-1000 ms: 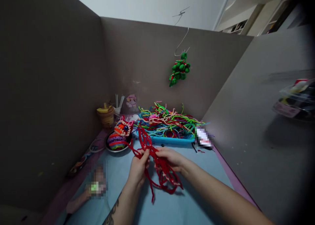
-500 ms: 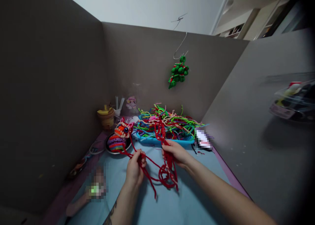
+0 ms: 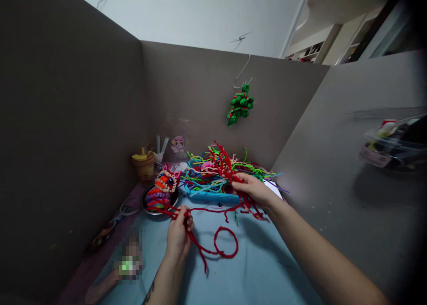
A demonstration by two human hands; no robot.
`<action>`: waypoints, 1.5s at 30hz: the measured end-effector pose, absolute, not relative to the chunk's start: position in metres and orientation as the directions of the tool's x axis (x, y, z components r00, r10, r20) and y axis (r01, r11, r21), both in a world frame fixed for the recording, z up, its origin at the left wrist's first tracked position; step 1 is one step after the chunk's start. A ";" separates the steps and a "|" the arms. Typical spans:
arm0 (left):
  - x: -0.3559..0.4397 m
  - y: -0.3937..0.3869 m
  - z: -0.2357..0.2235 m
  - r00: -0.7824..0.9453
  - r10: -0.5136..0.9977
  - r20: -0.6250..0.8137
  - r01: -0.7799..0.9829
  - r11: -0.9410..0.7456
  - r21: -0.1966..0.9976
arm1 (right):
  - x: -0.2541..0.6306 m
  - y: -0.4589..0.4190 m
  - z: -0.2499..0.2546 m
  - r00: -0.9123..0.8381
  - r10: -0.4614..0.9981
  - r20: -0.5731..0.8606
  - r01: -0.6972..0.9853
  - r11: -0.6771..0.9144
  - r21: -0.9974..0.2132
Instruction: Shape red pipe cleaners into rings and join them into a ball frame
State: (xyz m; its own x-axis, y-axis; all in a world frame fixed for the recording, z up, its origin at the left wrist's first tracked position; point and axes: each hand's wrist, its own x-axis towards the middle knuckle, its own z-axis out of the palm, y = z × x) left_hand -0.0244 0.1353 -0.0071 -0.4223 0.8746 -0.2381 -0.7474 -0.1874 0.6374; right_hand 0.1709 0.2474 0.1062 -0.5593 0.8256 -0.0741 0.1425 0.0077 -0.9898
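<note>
My left hand (image 3: 179,233) is closed around several fuzzy red pipe cleaners (image 3: 197,245), whose ends stick out on both sides of the fist. One end curls into a round loop over the table. Higher and to the right, my right hand (image 3: 251,190) grips a tangled bunch of red pipe cleaners (image 3: 223,160) in front of the blue tray (image 3: 213,198). A red strand stretches between the two hands. Left of my left hand, a multicoloured animal figure (image 3: 165,185) with blue eyes and pink ears sits in a dark round bowl (image 3: 156,213).
Many coloured pipe cleaners (image 3: 256,166) overflow the tray. Dark panels enclose a table with a light blue cover (image 3: 260,269). A green ornament (image 3: 240,104) hangs from a wire hook at the back. A brown pot (image 3: 144,168) stands back left; a clear container (image 3: 393,142) hangs right.
My right hand has moved up and right with its red bunch, away from my left hand. The strand between them is drawn out, and a loop now lies apart from the bunch.
</note>
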 end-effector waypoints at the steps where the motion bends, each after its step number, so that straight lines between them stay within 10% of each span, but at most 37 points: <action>1: -0.023 0.135 -0.008 -0.410 0.879 -0.245 -0.738 -0.162 0.655 | 0.169 0.243 0.102 -0.571 0.819 -0.054 0.153 0.041 -0.987; 9: -0.016 0.136 -0.014 -0.251 0.911 -0.327 -0.773 0.015 0.634 | 0.147 0.219 0.070 -0.652 0.757 -0.040 0.336 0.242 -0.910; 15: -0.028 0.134 -0.007 -0.233 0.907 -0.352 -0.866 -0.028 0.500 | 0.171 0.260 0.096 -0.471 0.854 0.220 0.596 0.492 -0.634; 27: -0.017 0.136 -0.017 -0.368 0.884 -0.287 -0.588 0.018 0.809 | 0.152 0.222 0.048 -0.586 0.798 -0.139 0.220 -0.009 -0.975; 45: -0.011 0.129 -0.004 -0.210 0.966 -0.151 -0.458 0.039 0.888 | 0.122 0.188 0.026 -0.610 0.787 0.089 0.496 0.467 -0.733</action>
